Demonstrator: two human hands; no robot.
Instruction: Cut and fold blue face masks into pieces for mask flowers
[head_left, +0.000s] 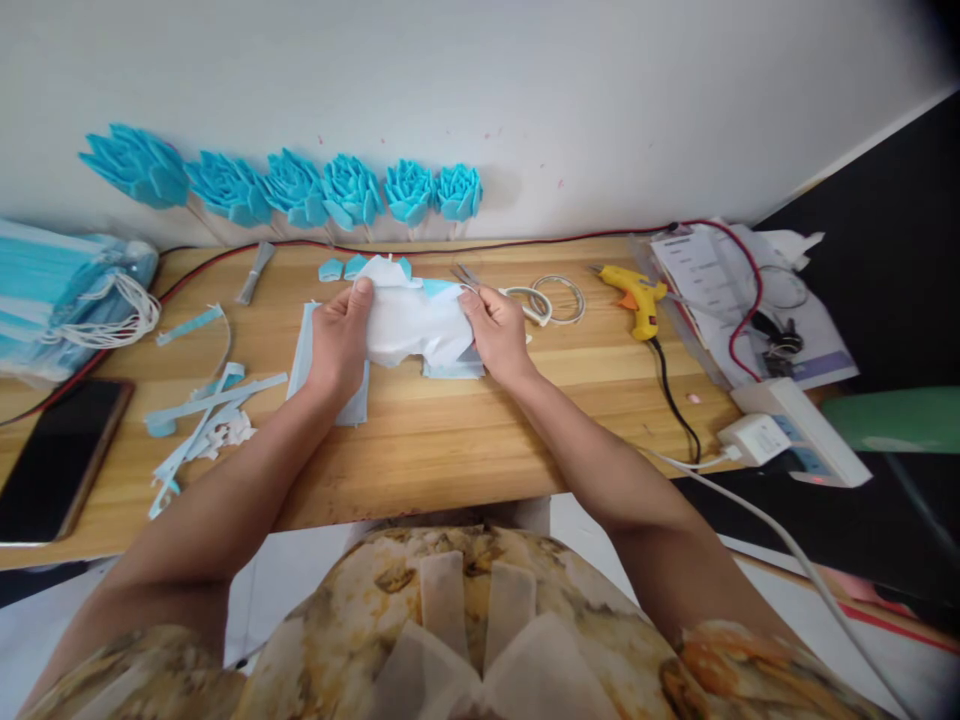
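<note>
In the head view, both hands work at the middle of the pale wooden table [450, 440], close to the white wall. Between them is the thin white sheet of soft fabric [409, 322], lifted slightly off the tabletop and spread wide. The left hand [339, 340] pinches its left edge, with the thumb lying on top and the fingers tucked beneath. The right hand [499, 335] grasps the right edge the same way, so both grips are closed on the sheet.

The sheet's long axis runs left to right, roughly parallel to the table's front edge. Its outline is ragged: a small peak points up toward the wall and a notch is cut into the lower edge.

The sheet looks flimsy, and as I judge it, pulling the hands apart too hard could tear it at that notch. A loose pinch on either side would let it sag and crumple onto the pale blue fabric rectangle [304, 352] under the left hand.

The metal scissors [466, 275] lie just beyond the right hand's fingertips, where a careless reach could snag the cloth or nick a finger. Farther right, the yellow hot glue gun [636, 295] rests with its black cord trailing toward the table edge, and a swinging elbow could catch that cord. Strips of cut blue and white scraps [202, 410] litter the left side and could cling to the sheet.
</note>
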